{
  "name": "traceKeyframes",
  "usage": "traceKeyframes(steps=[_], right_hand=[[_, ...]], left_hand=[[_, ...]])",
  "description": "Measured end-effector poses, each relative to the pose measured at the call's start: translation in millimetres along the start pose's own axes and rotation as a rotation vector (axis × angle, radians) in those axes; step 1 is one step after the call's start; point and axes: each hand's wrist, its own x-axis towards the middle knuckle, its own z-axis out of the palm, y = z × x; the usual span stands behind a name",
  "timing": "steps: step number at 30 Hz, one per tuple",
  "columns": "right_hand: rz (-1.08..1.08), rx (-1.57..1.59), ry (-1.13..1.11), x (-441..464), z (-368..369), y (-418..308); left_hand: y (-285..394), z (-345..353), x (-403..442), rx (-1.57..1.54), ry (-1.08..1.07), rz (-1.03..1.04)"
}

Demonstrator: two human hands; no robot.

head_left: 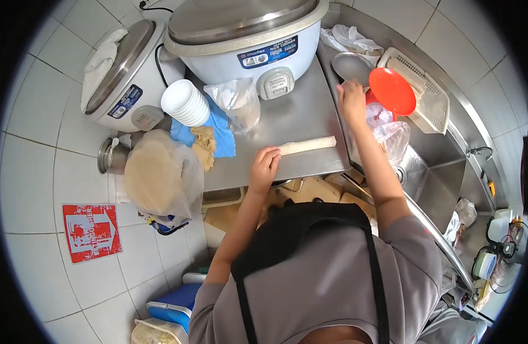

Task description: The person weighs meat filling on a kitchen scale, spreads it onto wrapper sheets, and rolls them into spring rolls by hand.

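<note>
**Pale Roll (307, 145) at Left Hand (265, 164), Right Hand (352, 104) at Metal Bowl (354, 67)**

Head view: We locate the pale roll flat on the steel counter (298, 120), near its front edge. The left hand meets the roll's left end with its fingers bent; they cover that end, so we cannot tell whether the hand grips it or only rests there.

The right hand reaches to the near rim of the metal bowl, its fingers curled. We cannot tell whether it holds anything, as the fingertips are hard to make out. Just beside it sits a red pan (393, 92), which partly covers the dial (378, 114) below. A clear bag (393, 140) lies next to the forearm.

At the back, the large rice cooker (246, 57) is cut off by the top of the frame. Stacked white cups (186, 102) hide part of a blue cloth (222, 129). We find the items at the far right too small to identify.
</note>
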Motion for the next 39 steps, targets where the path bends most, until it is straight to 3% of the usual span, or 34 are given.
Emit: traceKeyframes(steps=[2,4,5,8,12,15,18,22,24,27,30,32,34,38,39], right_hand=[[-0.071,0.292,0.003,-46,-19,-28],[-0.074,0.323,-0.138,-90,-33,-58],[-0.231,0.259,-0.177,-105,-33,-67],[-0.265,0.381,-0.354,-127,-23,-107],[-0.431,0.368,-0.329,-140,-12,-137],[-0.265,0.283,-0.444,-134,-35,-102],[-0.162,0.017,-0.288,-137,-43,-59],[-0.259,-0.002,-0.377,-137,-29,-95],[-0.309,0.078,-0.552,-131,-20,-128],[-0.430,0.278,-0.347,-136,0,-135],[-0.353,0.035,-0.479,-131,-16,-93],[-0.148,-0.042,-0.410,-129,-30,-53],[-0.085,-0.012,-0.278,-128,-46,-28],[-0.296,0.182,-0.304,-136,-69,-52],[-0.383,0.161,-0.396,-137,-65,-57]], left_hand=[[2,-2,1,-0.010,-0.005,-0.017],[10,-5,3,-0.034,-0.006,-0.135],[13,-6,2,-0.048,-0.008,-0.194],[7,-5,2,-0.015,0.019,-0.047],[6,-6,-2,-0.079,-0.008,-0.111],[8,-7,1,-0.036,-0.004,-0.085],[6,-5,0,-0.053,-0.006,-0.073],[5,-4,-1,-0.053,-0.009,-0.066],[2,-2,-2,-0.088,0.013,-0.047],[1,-4,-3,-0.094,0.018,-0.043],[3,-3,-2,-0.088,0.012,-0.083],[7,-5,-3,-0.059,0.022,-0.048],[13,-9,-7,0.019,-0.016,0.004],[25,-15,-23,0.153,-0.264,0.143],[28,-14,-22,0.158,-0.341,0.178]])
